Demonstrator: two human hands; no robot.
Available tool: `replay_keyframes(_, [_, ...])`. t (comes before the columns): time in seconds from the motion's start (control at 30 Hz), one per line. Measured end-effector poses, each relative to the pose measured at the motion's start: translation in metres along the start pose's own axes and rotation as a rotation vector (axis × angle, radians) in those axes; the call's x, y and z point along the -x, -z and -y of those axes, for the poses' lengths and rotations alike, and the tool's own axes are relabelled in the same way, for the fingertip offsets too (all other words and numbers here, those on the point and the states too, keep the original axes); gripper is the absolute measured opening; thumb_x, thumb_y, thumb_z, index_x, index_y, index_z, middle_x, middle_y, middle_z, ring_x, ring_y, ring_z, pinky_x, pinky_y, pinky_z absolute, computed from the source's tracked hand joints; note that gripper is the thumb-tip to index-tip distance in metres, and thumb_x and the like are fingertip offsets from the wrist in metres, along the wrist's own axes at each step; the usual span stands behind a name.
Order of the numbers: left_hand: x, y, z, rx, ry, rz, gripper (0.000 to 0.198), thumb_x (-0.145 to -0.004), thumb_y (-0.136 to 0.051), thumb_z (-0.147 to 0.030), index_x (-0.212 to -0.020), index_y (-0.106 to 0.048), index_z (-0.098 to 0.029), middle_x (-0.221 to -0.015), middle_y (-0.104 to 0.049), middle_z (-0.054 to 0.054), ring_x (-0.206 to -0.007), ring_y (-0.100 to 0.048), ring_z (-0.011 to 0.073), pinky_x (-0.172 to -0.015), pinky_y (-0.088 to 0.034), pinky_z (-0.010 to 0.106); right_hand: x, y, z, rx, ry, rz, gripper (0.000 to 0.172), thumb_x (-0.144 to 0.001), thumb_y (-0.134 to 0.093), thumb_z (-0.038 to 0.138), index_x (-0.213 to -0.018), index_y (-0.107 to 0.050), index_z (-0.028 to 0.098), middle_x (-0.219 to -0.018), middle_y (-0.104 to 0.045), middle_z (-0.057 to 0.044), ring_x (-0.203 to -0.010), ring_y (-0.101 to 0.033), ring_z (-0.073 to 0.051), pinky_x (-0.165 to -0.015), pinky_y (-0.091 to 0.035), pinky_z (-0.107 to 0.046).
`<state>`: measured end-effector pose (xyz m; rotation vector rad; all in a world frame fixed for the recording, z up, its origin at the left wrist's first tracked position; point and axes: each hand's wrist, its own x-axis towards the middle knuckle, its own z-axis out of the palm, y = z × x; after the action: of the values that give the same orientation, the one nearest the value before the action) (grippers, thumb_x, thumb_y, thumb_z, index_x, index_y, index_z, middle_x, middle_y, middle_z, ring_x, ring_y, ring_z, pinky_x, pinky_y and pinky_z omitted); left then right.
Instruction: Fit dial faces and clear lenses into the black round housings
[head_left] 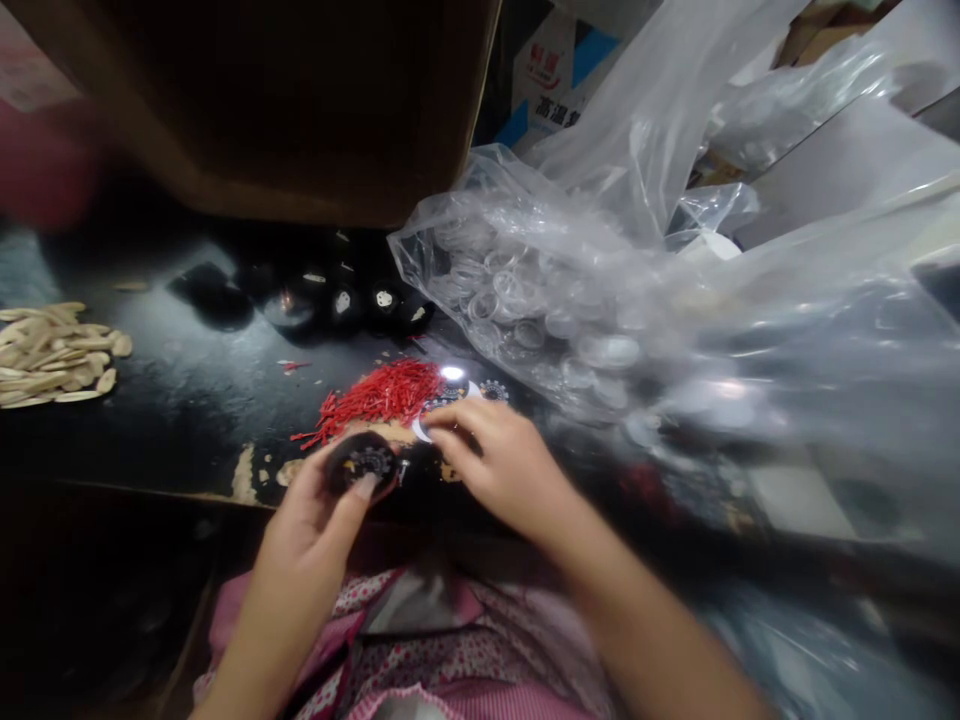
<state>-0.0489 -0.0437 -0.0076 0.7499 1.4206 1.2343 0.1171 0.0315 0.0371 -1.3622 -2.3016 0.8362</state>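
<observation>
Head view: left hand (315,510) grips a round black part (362,462) between thumb and fingers at the table's (187,400) near edge. Just right of it, right hand (499,465) has fingertips pinched on a small disc (435,410) beside the red pile (379,395).

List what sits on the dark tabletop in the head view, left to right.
Pale seed-like pile → black round parts → red sticks heap → clear plastic bag of transparent rings. In front: left hand holding a black round part, right hand beside it.
</observation>
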Motion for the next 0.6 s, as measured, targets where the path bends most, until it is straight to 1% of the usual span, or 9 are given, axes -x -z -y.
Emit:
replay_keyframes(0.1, [-0.002, -0.006, -0.004, 0.305, 0.109, -0.049, 0.031, -0.080, -0.070, -0.030, -0.110, -0.066, -0.022, -0.115, -0.072, 0.004, -0.112, -0.064, 0.0235, -0.101, -0.050, 0.038, -0.021, -0.005, -0.005, 0.391, -0.008, 0.017, 0.016, -0.093, -0.052, 0.019, -0.100, -0.066, 0.016, -0.102, -0.070, -0.009, -0.096, -0.062, -0.026, -0.084, -0.039, -0.039])
replay_keyframes(0.13, [-0.002, -0.008, -0.005, 0.367, 0.145, -0.062, 0.030, -0.080, -0.071, -0.029, -0.108, -0.067, -0.021, -0.113, -0.073, 0.004, -0.110, -0.066, 0.0226, -0.099, -0.051, 0.037, -0.027, -0.007, -0.005, 0.461, 0.000, 0.041, 0.016, -0.092, -0.052, 0.020, -0.100, -0.066, 0.015, -0.102, -0.070, -0.010, -0.095, -0.061, -0.027, -0.083, -0.038, -0.040])
replay_keyframes(0.2, [0.000, -0.010, -0.007, 0.438, 0.197, -0.087, 0.028, -0.078, -0.072, -0.028, -0.105, -0.068, -0.020, -0.111, -0.074, 0.005, -0.106, -0.067, 0.0217, -0.096, -0.053, 0.035, -0.034, -0.012, -0.004, 0.513, 0.017, 0.073, 0.016, -0.092, -0.051, 0.020, -0.097, -0.065, 0.015, -0.102, -0.069, -0.011, -0.095, -0.060, -0.027, -0.081, -0.037, -0.040])
replay_keyframes(0.3, [0.002, -0.011, -0.011, 0.505, 0.221, -0.098, 0.026, -0.080, -0.071, -0.027, -0.105, -0.068, -0.021, -0.111, -0.074, 0.006, -0.105, -0.068, 0.0225, -0.095, -0.054, 0.036, -0.036, -0.013, -0.002, 0.452, -0.012, 0.091, 0.014, -0.090, -0.051, 0.017, -0.086, -0.065, 0.014, -0.094, -0.070, -0.012, -0.091, -0.060, -0.026, -0.081, -0.035, -0.039])
replay_keyframes(0.37, [0.003, -0.013, -0.014, 0.570, 0.271, -0.086, 0.027, -0.083, -0.068, -0.028, -0.109, -0.066, -0.023, -0.116, -0.072, 0.005, -0.107, -0.068, 0.0237, -0.094, -0.055, 0.039, -0.033, -0.011, -0.001, 0.391, -0.034, 0.105, 0.013, -0.089, -0.053, 0.019, -0.081, -0.064, 0.015, -0.087, -0.070, -0.009, -0.083, -0.061, -0.022, -0.079, -0.036, -0.036])
replay_keyframes(0.43, [0.002, -0.016, -0.016, 0.651, 0.361, -0.039, 0.029, -0.086, -0.064, -0.028, -0.115, -0.064, -0.024, -0.122, -0.069, 0.006, -0.108, -0.068, 0.0252, -0.094, -0.055, 0.042, -0.027, -0.010, 0.000, 0.266, -0.043, 0.101, 0.011, -0.088, -0.057, 0.020, -0.080, -0.062, 0.017, -0.081, -0.069, -0.004, -0.074, -0.060, -0.016, -0.075, -0.038, -0.031])
replay_keyframes(0.5, [0.001, -0.021, -0.017, 0.713, 0.422, 0.033, 0.033, -0.088, -0.061, -0.029, -0.120, -0.061, -0.024, -0.125, -0.068, 0.007, -0.109, -0.067, 0.0257, -0.095, -0.055, 0.044, -0.019, -0.010, 0.001, 0.094, -0.050, 0.058, 0.008, -0.087, -0.059, 0.020, -0.080, -0.061, 0.018, -0.080, -0.069, -0.001, -0.071, -0.058, -0.013, -0.073, -0.039, -0.028])
replay_keyframes(0.53, [0.001, -0.023, -0.016, 0.720, 0.418, 0.052, 0.035, -0.088, -0.061, -0.029, -0.123, -0.060, -0.024, -0.125, -0.068, 0.007, -0.110, -0.067, 0.0254, -0.096, -0.054, 0.044, -0.015, -0.011, 0.002, 0.026, -0.048, 0.026, 0.008, -0.087, -0.059, 0.019, -0.079, -0.061, 0.018, -0.081, -0.069, -0.001, -0.072, -0.058, -0.014, -0.073, -0.040, -0.028])
replay_keyframes(0.6, [0.002, -0.026, -0.014, 0.672, 0.342, 0.018, 0.041, -0.087, -0.063, -0.028, -0.127, -0.057, -0.025, -0.123, -0.069, 0.006, -0.112, -0.065, 0.0234, -0.100, -0.051, 0.041, -0.008, -0.011, 0.003, -0.012, -0.026, -0.030, 0.008, -0.087, -0.060, 0.018, -0.079, -0.060, 0.018, -0.083, -0.069, -0.002, -0.076, -0.058, -0.015, -0.076, -0.040, -0.030])
